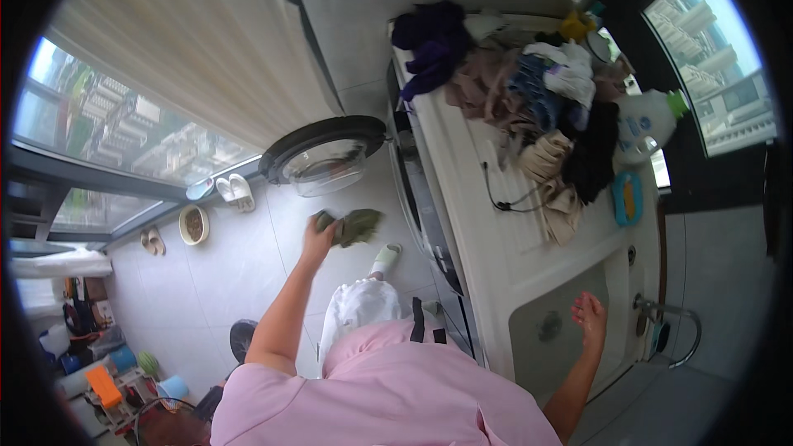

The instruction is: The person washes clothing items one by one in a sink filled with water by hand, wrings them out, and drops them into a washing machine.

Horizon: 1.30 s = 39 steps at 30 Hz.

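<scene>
My left hand (pixel 321 232) grips a crumpled olive-green cloth (pixel 359 227) above the tiled floor, in front of an open round washing machine door (pixel 325 155). Over the sink basin (pixel 539 347) is my right hand (pixel 590 316), wet-looking, its fingers bent and holding nothing that I can see. A pile of clothes lies on the white counter (pixel 452 192): a dark purple garment (pixel 433 43), a blue denim piece (pixel 534 90), a white one (pixel 570 71), a black one (pixel 591 152) and beige ones (pixel 545 158).
A large detergent bottle (pixel 647 124) with a green cap and a blue soap dish (pixel 627 198) stand along the counter's back. A curved metal tap (pixel 687 322) is beside the basin. Slippers (pixel 235 191) and a pet bowl (pixel 194 225) are by the window; mixed household items fill the lower left.
</scene>
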Tool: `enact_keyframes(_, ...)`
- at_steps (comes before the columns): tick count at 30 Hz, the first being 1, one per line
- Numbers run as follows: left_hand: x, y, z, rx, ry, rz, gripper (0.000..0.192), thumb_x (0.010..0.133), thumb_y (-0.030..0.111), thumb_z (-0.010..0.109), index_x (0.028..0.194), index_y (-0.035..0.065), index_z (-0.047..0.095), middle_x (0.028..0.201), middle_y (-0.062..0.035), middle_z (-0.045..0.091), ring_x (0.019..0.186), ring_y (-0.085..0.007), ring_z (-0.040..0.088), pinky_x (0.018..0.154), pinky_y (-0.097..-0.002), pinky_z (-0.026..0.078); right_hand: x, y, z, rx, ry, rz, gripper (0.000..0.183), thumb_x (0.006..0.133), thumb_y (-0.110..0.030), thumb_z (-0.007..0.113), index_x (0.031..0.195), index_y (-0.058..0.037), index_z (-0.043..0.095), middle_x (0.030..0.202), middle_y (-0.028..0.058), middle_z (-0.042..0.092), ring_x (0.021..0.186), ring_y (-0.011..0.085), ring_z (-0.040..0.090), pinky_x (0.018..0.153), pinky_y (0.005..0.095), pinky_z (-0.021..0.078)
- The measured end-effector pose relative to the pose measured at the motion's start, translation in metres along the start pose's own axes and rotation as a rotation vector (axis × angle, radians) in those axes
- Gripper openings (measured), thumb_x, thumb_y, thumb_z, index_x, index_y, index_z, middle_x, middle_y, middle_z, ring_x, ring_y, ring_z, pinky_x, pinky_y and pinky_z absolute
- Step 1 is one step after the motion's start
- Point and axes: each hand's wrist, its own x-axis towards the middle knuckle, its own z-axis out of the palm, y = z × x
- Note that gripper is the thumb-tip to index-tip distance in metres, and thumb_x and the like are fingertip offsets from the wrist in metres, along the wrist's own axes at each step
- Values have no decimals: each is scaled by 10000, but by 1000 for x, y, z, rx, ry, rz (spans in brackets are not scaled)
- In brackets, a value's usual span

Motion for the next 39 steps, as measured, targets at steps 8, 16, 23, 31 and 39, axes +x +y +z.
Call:
enact_keyframes(8,19,-150,-104,737,590,-716,468,664,99,662,1076,10,457,1036,-209,537,954,-355,553,842,-416,452,13,-44,37,-219,6,-38,378,891,-282,522,1175,-33,514,934,46,589,755,113,565,644,236,462)
enact_keyframes(16,125,-155,121,-330,182,-420,547,692,226,734,1142,53,474,1015,-123,557,817,-220,579,703,-337,489,-18,-49,68,-350,29,25,356,877,-252,539,1131,-3,535,865,51,591,717,119,571,635,252,474)
enact_keyframes(23,129,-138,214,-684,-535,-802,526,872,467,478,1251,107,417,1173,-53,512,956,-226,533,758,-400,444,-17,-93,77,-307,63,-218,321,861,-191,556,1097,26,549,910,73,598,798,137,577,688,259,473)
enact_keyframes(31,125,-177,51,123,-189,-703,335,853,332,536,1064,72,538,843,-54,578,660,-155,548,521,-300,436,58,-360,181,-632,417,-1300,572,707,-141,691,1238,-118,478,1320,177,370,1165,317,433,938,354,386)
enact_keyframes(39,129,-66,17,-165,-141,-373,321,854,254,534,1108,60,514,952,-98,597,789,-216,590,644,-340,484,85,-354,92,-85,251,-965,348,779,-227,633,1063,-38,566,952,69,608,893,188,569,816,297,439)
